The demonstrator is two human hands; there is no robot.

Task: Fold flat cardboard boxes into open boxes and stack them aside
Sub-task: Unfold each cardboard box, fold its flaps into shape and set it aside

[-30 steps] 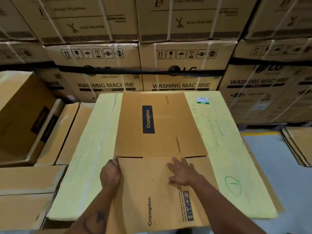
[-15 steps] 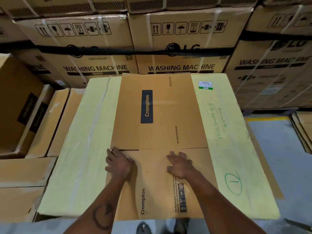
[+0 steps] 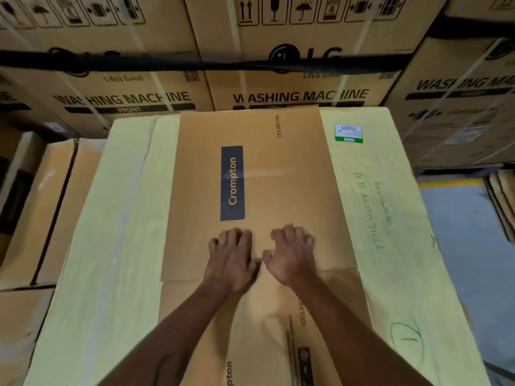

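Note:
A flat brown Crompton cardboard box (image 3: 278,174) lies on a yellow-wrapped stack (image 3: 117,246) in front of me. A fold line crosses it near me, with its near flaps (image 3: 264,330) toward my body. My left hand (image 3: 232,259) and my right hand (image 3: 291,253) lie side by side on the box's main panel, just past the fold line. Both press down on the cardboard with fingers spread and slightly bent. Neither hand grips an edge. Motion blur softens the fingertips.
Strapped LG washing machine cartons (image 3: 292,79) form a wall right behind the stack. Brown boxes (image 3: 41,207) stand at the left. At the right lies grey floor (image 3: 468,232) with a yellow line and flat cardboard sheets (image 3: 501,201) at the edge.
Both hands have moved forward across the fold line and closer together, from the near flap onto the main panel. The left hand no longer holds the flap's left edge. The camera leaned in closer.

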